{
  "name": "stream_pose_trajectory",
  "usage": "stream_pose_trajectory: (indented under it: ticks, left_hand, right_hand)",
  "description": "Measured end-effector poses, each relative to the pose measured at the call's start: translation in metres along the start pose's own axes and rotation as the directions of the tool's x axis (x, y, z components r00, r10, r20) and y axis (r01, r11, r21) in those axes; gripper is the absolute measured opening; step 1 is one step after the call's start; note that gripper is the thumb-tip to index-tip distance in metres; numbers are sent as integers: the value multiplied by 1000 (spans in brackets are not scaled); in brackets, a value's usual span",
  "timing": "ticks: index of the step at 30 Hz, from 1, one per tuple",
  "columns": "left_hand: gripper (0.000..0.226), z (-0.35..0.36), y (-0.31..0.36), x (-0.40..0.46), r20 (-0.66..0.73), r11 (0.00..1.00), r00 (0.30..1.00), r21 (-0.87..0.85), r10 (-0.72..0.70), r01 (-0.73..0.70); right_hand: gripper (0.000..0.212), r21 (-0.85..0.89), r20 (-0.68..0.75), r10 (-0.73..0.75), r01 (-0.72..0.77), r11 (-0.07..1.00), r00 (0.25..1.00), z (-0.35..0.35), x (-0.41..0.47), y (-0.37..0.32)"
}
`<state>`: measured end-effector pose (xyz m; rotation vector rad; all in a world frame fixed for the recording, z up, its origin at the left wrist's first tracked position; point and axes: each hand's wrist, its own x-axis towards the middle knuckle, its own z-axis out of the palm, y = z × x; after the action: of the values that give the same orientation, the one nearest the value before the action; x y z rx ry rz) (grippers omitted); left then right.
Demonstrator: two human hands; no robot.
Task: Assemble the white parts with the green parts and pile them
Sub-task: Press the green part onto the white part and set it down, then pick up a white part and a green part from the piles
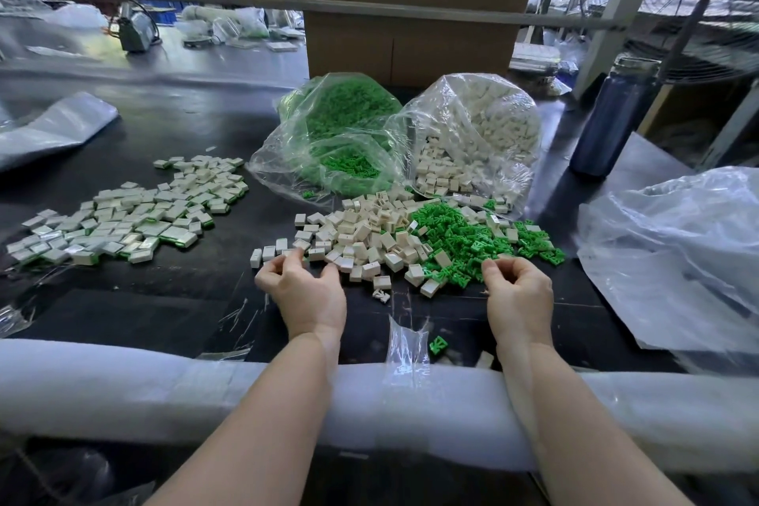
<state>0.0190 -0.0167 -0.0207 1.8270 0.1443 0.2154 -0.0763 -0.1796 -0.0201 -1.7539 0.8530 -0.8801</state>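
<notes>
A heap of loose white parts (361, 234) lies mid-table, with a heap of loose green parts (472, 238) to its right. Assembled white-and-green pieces (131, 214) are spread at the left. My left hand (302, 283) sits at the near edge of the white heap, fingers curled; whether it holds a part is unclear. My right hand (517, 288) is at the near edge of the green heap, fingers curled inward, its contents hidden. Behind stand a clear bag of green parts (341, 136) and a clear bag of white parts (480, 136).
A cardboard box (410, 41) stands behind the bags. A dark blue bottle (612, 119) is at the right, with crumpled clear plastic (677, 251) beside it. White foam padding (164, 394) runs along the near table edge. One green part (438, 344) lies near it.
</notes>
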Motion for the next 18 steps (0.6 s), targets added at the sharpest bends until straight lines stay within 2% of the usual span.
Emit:
stream_pose_trajectory:
  ticks: [4, 10, 14, 18]
  left_hand:
    - [45, 0, -1, 0, 52, 999, 998, 47, -21, 19]
    - [49, -3, 3, -4, 115, 995, 993, 100, 1, -13]
    - [43, -3, 4, -9, 135, 965, 979, 195, 152, -177]
    - [25, 0, 5, -18, 218, 871, 907, 270, 361, -412]
  right_hand:
    - [16, -48, -4, 14, -14, 999, 1000, 0, 0, 0]
    - [9, -194, 72, 17, -2, 981, 997, 0, 1, 3]
    - [11, -280, 129, 5, 32, 959, 992, 1, -1, 2]
    - [20, -364, 180, -46, 110, 925, 983, 2, -5, -2]
